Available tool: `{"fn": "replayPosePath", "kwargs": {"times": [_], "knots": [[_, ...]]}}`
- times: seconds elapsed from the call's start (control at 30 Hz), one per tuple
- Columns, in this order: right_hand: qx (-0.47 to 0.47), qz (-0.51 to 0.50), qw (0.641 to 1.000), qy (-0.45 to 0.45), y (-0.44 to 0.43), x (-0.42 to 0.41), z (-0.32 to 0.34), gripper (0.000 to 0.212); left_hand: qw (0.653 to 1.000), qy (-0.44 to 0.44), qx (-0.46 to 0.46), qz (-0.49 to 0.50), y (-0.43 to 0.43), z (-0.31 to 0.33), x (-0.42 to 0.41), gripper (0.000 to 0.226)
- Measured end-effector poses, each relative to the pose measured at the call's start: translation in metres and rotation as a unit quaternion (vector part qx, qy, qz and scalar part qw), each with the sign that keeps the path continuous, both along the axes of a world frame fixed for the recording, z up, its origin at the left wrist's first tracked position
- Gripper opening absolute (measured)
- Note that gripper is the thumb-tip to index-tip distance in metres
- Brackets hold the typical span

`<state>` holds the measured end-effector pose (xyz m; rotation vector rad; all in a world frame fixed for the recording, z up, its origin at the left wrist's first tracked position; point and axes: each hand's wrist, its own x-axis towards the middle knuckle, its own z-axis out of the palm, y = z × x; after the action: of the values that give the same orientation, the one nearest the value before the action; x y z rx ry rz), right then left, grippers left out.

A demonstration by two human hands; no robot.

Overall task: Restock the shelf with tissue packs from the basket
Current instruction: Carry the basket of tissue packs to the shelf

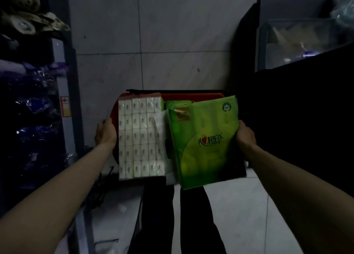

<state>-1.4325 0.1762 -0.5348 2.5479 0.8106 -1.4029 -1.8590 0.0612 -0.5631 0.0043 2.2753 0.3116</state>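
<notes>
A large tissue pack (141,138), clear wrap over rows of small white packets, lies across the red basket (191,96) on the floor ahead of me. My left hand (105,132) grips its left edge. A green tissue pack (206,140) with a printed logo tilts up to its right, and my right hand (246,135) grips that pack's right edge. A second green pack (172,103) shows partly behind it inside the basket.
A dark shelf unit (34,100) with blue and purple wrapped goods runs down the left side. A dark counter (298,110) with a clear bin (298,42) stands at the right. Grey floor tiles lie beyond the basket. My dark trouser legs (172,219) show below.
</notes>
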Motion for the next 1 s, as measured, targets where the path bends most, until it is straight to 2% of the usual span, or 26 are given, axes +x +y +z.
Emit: {"fn": "replayPosePath", "kwargs": {"times": [0.1,0.2,0.27,0.33,0.47,0.6,0.7,0.8,0.9,1.0], "knots": [[0.021,0.056,0.998,0.02,-0.007,0.005,-0.011,0.038,0.999,-0.014,-0.002,0.042,-0.013,-0.038,-0.012,0.082],[0.037,0.027,0.997,0.068,-0.009,0.01,-0.016,0.028,0.998,-0.021,-0.002,0.065,-0.012,-0.042,-0.009,0.081],[0.041,-0.001,0.994,0.106,-0.011,0.013,-0.02,0.028,0.999,-0.022,-0.003,0.04,-0.01,-0.037,-0.005,0.077],[0.038,-0.014,0.99,0.138,-0.012,0.016,-0.019,0.031,0.999,-0.03,-0.01,0.008,-0.011,-0.032,-0.005,0.081],[0.017,-0.04,0.982,0.182,-0.01,0.013,-0.007,0.053,0.999,-0.024,-0.032,-0.023,-0.012,-0.022,-0.005,0.08],[0.015,-0.046,0.984,0.169,-0.025,0.015,0.005,0.036,0.998,-0.018,-0.053,-0.036,-0.016,-0.006,-0.003,0.082],[0.011,-0.063,0.984,0.165,-0.039,0.017,0.025,0.044,0.997,-0.026,-0.05,-0.056,-0.014,0.023,-0.001,0.072],[-0.002,-0.09,0.982,0.164,-0.048,0.016,0.055,0.056,0.995,-0.056,-0.06,-0.064,-0.016,0.054,-0.009,0.088],[-0.003,-0.108,0.979,0.173,-0.063,0.018,0.089,0.057,0.992,-0.076,-0.077,-0.069,-0.025,0.077,-0.027,0.108],[0.0,-0.132,0.976,0.174,-0.075,0.019,0.119,0.071,0.992,-0.077,-0.074,-0.064,-0.031,0.112,-0.038,0.109]]}}
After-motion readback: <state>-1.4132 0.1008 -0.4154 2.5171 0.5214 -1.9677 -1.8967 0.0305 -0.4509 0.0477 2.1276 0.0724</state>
